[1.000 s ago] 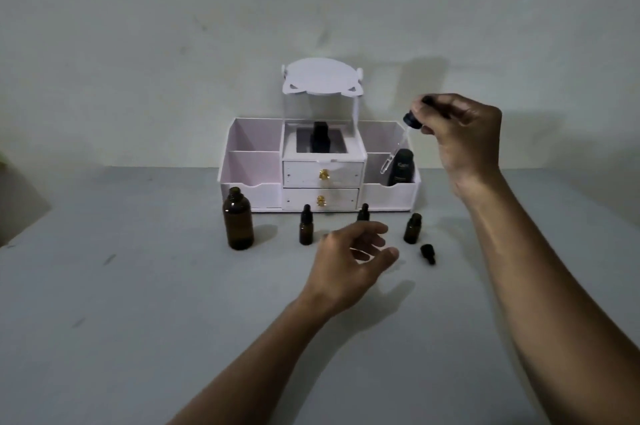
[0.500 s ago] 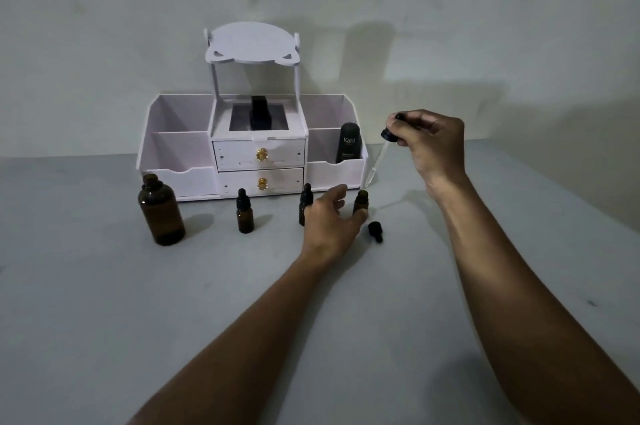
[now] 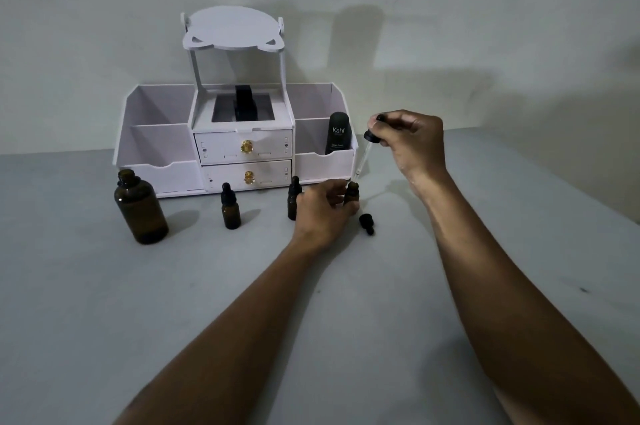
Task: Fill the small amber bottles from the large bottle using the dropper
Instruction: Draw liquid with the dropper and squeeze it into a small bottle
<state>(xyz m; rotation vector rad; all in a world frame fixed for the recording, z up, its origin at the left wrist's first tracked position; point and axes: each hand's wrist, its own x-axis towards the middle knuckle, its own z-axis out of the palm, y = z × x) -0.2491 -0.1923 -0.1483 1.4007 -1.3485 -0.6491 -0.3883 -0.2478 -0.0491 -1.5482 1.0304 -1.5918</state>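
My right hand [image 3: 412,144] pinches the black bulb of a glass dropper [image 3: 363,156], whose tip points down at the mouth of an uncapped small amber bottle [image 3: 352,193]. My left hand [image 3: 320,208] wraps its fingers around that bottle on the table. Two capped small amber bottles stand to the left, one [image 3: 230,208] in the open and one [image 3: 293,197] partly behind my left hand. The large amber bottle [image 3: 138,208] stands uncapped at the far left. A loose black dropper cap [image 3: 367,222] lies just right of the held bottle.
A white desk organiser [image 3: 157,147] with two gold-knobbed drawers stands against the wall behind the bottles. A black tube [image 3: 338,133] sits in its right compartment. The grey table's right edge [image 3: 588,192] runs diagonally at the right.
My left hand has reached forward and taken hold of the uncapped small bottle. My right hand has lowered the dropper until its tip is at the bottle's mouth.
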